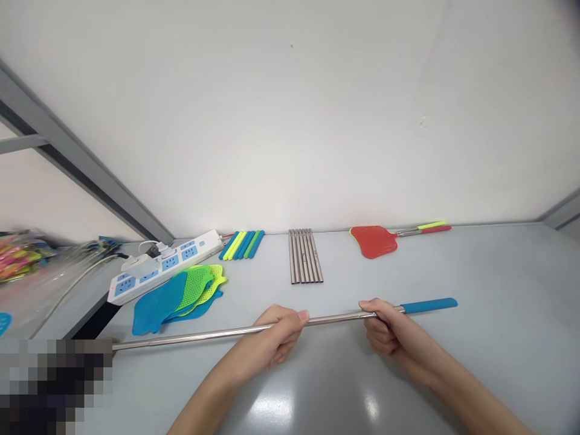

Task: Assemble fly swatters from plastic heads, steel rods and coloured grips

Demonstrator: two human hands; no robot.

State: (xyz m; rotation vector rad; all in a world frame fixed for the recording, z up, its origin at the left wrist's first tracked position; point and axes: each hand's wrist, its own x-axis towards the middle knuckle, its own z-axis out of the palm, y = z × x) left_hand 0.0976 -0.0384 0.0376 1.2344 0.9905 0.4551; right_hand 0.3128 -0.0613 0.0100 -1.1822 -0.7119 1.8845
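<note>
A long telescopic metal rod [203, 336] stretches across the table in front of me, with a blue grip sleeve [430, 306] on its right end. Around its middle, my left hand [278, 335] is closed. Closer to the sleeve, my right hand [385, 326] is wrapped round the rod too. The rod's left end runs up to a pixelated patch, so its tip is hidden. Beyond my left hand lies a pile of blue, green and yellow fly swatter heads [158, 299]. Several short metal rods [306, 257] lie side by side behind the gap between my hands.
Several blue, yellow and green sleeves [242, 244] lie near the wall, beside a white power strip [170, 266] with plugs in it. Fly swatters with a red head [374, 240] on top rest at the back right. Plastic bags [45, 272] and a grey frame post [86, 151] stand left.
</note>
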